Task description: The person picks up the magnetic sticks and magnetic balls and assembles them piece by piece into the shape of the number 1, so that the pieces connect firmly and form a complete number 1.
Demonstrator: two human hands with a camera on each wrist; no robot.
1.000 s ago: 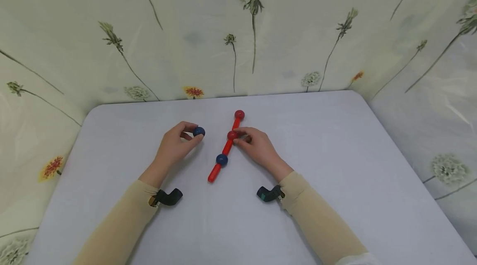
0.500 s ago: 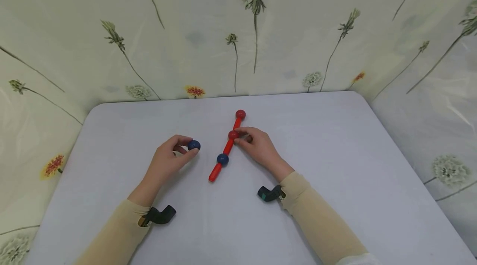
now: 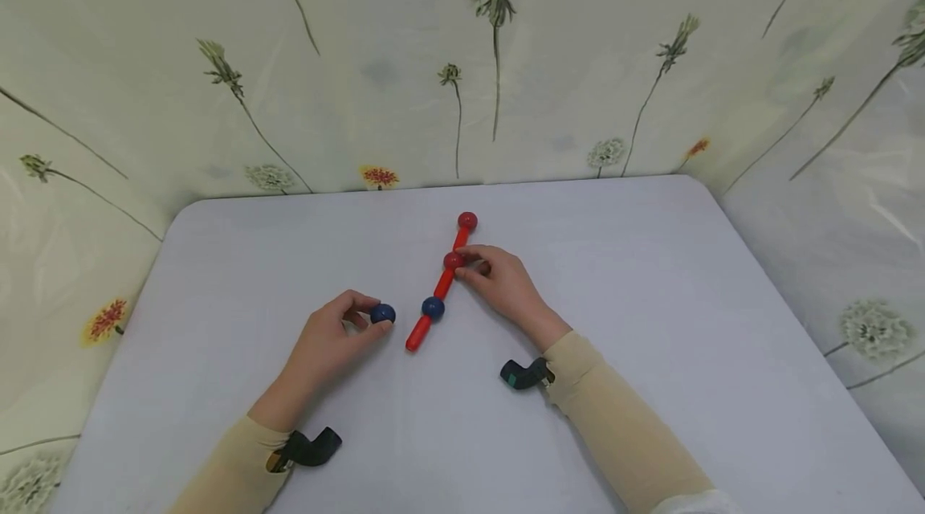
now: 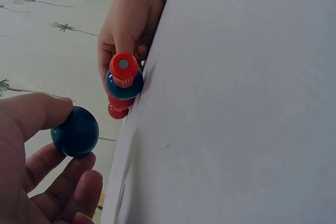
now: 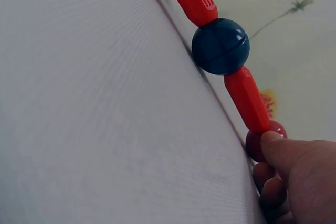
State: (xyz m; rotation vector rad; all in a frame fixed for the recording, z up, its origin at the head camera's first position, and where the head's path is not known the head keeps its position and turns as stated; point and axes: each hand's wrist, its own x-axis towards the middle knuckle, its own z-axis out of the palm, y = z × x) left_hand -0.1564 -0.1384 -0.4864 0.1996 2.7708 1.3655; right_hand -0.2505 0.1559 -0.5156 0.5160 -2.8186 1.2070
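My left hand (image 3: 334, 343) pinches a loose blue ball (image 3: 382, 314) between thumb and fingers, to the left of a joined chain of red rods and balls. In that chain, a red ball (image 3: 467, 221) tops the far end, a second red ball (image 3: 453, 260) sits mid-chain, and a blue ball (image 3: 433, 307) comes nearer. A bare red rod (image 3: 417, 333) forms the near end; its tip shows a round grey spot in the left wrist view. My right hand (image 3: 500, 283) pinches the mid-chain red ball, its thumb (image 5: 286, 150) on it in the right wrist view.
The white table (image 3: 614, 297) has rounded far corners and meets a flower-printed curtain (image 3: 564, 56) behind and at the sides. A black wrist device (image 3: 312, 447) sticks out from the left sleeve, another black device (image 3: 525, 374) from the right.
My left hand has moved toward me with the loose blue ball, from beside the mid-chain red ball to near the chain's lower end. My right hand and the chain have stayed put.
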